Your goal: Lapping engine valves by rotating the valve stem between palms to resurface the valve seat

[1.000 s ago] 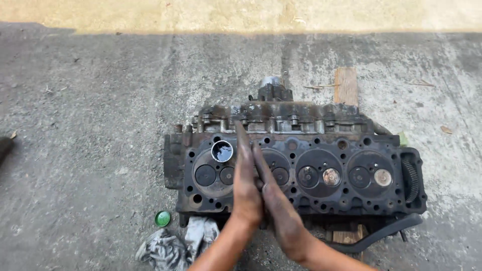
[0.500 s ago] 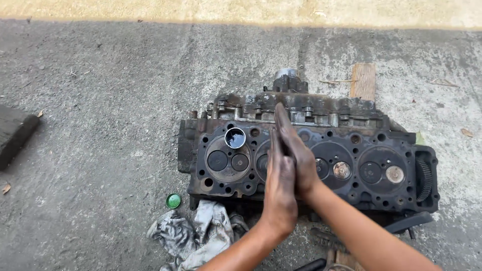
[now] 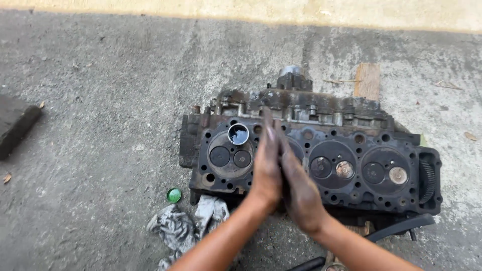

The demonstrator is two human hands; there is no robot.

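A dirty, oily engine cylinder head (image 3: 351, 150) lies on the concrete with its valve face up, showing several round chambers with valves. My left hand (image 3: 266, 165) and my right hand (image 3: 301, 195) are pressed flat, palm against palm, over the second chamber from the left. A thin dark rod seems to be caught between the palms, and only a hint of its tip shows at my fingertips. Both hands are blackened with grime. A small round metal cup (image 3: 238, 134) with dark contents sits on the head just left of my fingers.
A green bottle cap (image 3: 173, 195) and a crumpled grey rag (image 3: 183, 226) lie at the head's front left corner. A wooden block (image 3: 368, 81) lies behind the head. A dark slab (image 3: 17, 125) is at far left. A black bar (image 3: 396, 228) lies at front right.
My palms have slid against each other: the right hand, earlier further forward, is now back toward me and the left is ahead. The view has shifted slightly.
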